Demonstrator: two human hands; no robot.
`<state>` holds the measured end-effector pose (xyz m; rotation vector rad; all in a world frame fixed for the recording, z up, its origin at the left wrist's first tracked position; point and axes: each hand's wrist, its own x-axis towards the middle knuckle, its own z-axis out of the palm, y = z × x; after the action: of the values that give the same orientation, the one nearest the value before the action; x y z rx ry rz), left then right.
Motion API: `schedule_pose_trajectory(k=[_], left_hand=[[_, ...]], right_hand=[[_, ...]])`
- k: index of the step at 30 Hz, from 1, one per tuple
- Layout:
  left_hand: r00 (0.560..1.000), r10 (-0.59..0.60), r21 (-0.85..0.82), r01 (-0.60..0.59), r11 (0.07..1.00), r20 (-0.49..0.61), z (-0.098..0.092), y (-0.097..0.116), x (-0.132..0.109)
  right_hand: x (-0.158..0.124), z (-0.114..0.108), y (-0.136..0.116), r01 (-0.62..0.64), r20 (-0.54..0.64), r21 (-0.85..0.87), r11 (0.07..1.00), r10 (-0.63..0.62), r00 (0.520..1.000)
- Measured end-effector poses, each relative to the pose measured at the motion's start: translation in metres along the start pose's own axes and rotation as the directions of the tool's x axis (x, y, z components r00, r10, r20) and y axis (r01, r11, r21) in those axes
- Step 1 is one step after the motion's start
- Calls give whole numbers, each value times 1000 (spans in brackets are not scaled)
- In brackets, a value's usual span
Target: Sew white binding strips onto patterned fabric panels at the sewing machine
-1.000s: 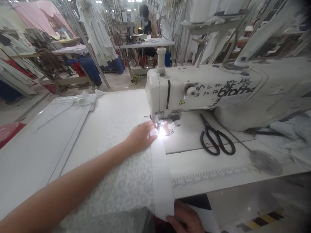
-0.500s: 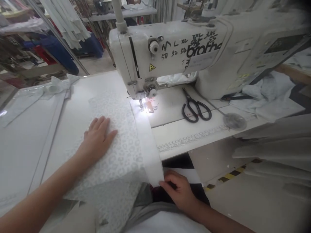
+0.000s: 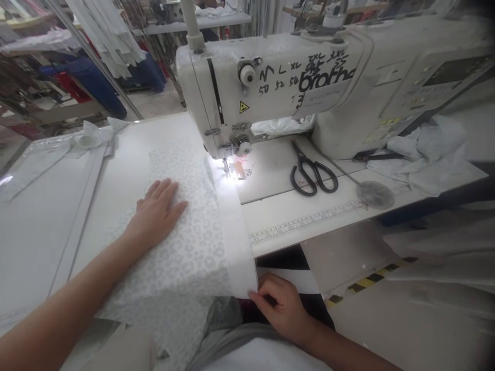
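Note:
My left hand point(image 3: 158, 211) lies flat with its fingers stretched out on a pale leopard-print fabric point(image 3: 193, 232). A plain white strip point(image 3: 235, 232) runs along the fabric's right side, up to the lit presser foot point(image 3: 226, 167) of a white sewing machine point(image 3: 278, 87). Below the table's front edge, my right hand point(image 3: 284, 306) pinches the near right corner of this strip between thumb and fingers. The near part of the fabric hangs over the table edge towards my lap.
Black thread scissors point(image 3: 313, 172) lie on the table right of the needle, behind a printed ruler scale point(image 3: 305, 221). A round clear disc point(image 3: 375, 194) and crumpled white cloth point(image 3: 421, 154) are farther right. White sheets point(image 3: 42, 221) cover the left side.
The fabric and strip have advanced slightly away from me towards the needle. My left hand has slid a little forward with the fabric; my right hand still pinches the strip's corner.

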<state>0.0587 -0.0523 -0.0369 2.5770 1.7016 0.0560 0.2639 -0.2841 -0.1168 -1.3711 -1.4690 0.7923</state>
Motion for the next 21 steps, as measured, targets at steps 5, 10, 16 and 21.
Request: schedule_pose_trajectory(k=[5, 10, 16, 21], left_hand=[[999, 51, -14, -51, 999, 7, 3, -8, 8], [995, 93, -6, -93, 996, -21, -7, 1, 7], [949, 312, -311, -308, 899, -37, -9, 52, -21], [920, 391, -331, -365, 870, 13, 2, 67, -32]], right_hand=[[-1, -3, 2, 187, 21, -106, 977, -185, 982], [9, -19, -1, 440, 197, -72, 895, -419, 886], [17, -25, -5, 557, 249, -151, 816, -514, 821], [25, -28, -21, 607, 161, -206, 768, -585, 795]])
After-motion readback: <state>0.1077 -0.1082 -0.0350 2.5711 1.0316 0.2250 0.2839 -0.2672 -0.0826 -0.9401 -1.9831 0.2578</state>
